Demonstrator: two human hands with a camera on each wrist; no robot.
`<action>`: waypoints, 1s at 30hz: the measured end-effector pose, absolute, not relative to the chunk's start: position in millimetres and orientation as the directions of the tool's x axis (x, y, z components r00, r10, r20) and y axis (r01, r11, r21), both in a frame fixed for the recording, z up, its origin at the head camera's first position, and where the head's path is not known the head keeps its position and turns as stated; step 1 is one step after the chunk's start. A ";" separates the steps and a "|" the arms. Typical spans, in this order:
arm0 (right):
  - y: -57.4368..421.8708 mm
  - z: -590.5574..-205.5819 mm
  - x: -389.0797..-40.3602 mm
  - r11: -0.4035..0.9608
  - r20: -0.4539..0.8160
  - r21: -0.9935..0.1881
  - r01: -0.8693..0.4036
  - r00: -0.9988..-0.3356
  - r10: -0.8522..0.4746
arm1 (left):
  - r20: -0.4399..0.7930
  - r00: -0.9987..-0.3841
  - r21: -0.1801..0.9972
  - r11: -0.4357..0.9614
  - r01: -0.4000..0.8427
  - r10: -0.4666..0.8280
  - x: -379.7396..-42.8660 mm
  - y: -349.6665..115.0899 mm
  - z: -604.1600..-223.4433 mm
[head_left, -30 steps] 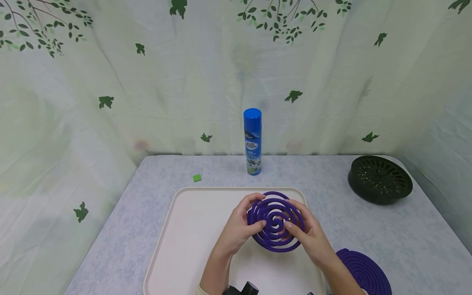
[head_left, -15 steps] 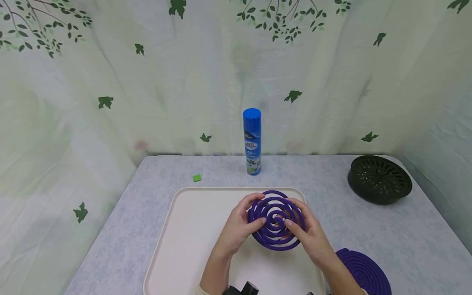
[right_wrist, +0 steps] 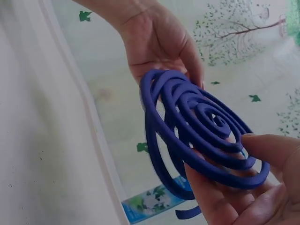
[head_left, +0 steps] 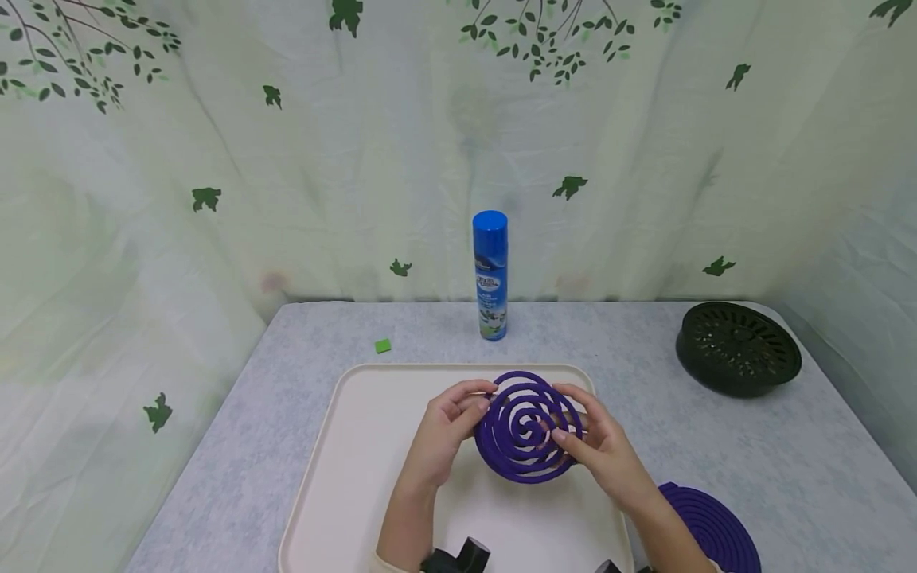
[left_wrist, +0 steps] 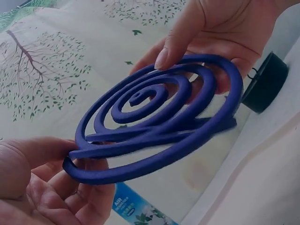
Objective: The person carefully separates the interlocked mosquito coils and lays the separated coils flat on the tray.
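Note:
Both hands hold a purple mosquito coil (head_left: pixel 490 454) over the cream tray, its spiral turns spread apart. The left hand (head_left: pixel 438 434) pinches the coil's outer left edge between thumb and fingers. On the other side the right hand (head_left: pixel 609 461) grips it, thumb on the turns near the centre, fingers behind. In the left wrist view, loose turns of the coil (left_wrist: pixel 140 171) cross one another near the left fingertips. The right wrist view has one free end of the coil (right_wrist: pixel 187 214) hanging below the rest.
The tray (head_left: pixel 372 477) lies on the grey-white tabletop. Beside the right forearm is a tightly wound second purple coil (head_left: pixel 705 525). A blue air freshener can (head_left: pixel 490 274) stands behind the tray, a black perforated round holder (head_left: pixel 738 350) back right, a small green square (head_left: pixel 383 345) back left.
The left hand has shifted left, its thumb going from the coil's inner turns to the outer edge. The coil has moved slightly left and turned. The right hand stays nearly in place.

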State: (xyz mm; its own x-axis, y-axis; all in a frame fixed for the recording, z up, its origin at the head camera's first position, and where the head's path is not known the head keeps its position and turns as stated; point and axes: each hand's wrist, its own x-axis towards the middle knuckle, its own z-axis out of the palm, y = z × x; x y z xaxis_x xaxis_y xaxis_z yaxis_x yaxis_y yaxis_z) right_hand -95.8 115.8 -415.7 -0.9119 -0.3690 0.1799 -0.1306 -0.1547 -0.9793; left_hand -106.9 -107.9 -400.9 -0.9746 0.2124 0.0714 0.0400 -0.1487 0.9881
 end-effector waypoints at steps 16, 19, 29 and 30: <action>122.2 -414.9 -98.5 -0.215 0.097 -0.977 -0.004 -0.901 -0.422 | 0.117 -0.963 0.981 -0.178 0.074 0.245 -108.5 -114.2 -403.6; 121.7 -415.7 -98.8 -0.209 0.086 -0.978 0.003 -0.905 -0.416 | 0.111 -0.964 0.979 -0.192 0.064 0.243 -108.2 -114.8 -401.0; 123.4 -412.2 -98.1 -0.187 0.082 -0.982 -0.030 -0.958 -0.275 | 0.127 -0.986 0.968 -0.229 0.099 0.108 -109.5 -125.2 -398.5; 123.9 -411.1 -98.2 -0.202 0.096 -0.978 -0.044 -0.962 -0.254 | 0.128 -0.988 0.965 -0.241 0.104 0.088 -109.9 -127.5 -397.4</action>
State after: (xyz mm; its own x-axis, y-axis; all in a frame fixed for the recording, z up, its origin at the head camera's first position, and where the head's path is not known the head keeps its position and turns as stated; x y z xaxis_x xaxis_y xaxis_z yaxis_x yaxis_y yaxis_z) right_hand -98.2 123.9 -411.1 -0.9624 -0.2542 0.0960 -0.0442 -0.2022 -0.9784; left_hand -109.9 -127.5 -397.4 -0.9878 0.0879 0.1282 0.1039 -0.2405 0.9651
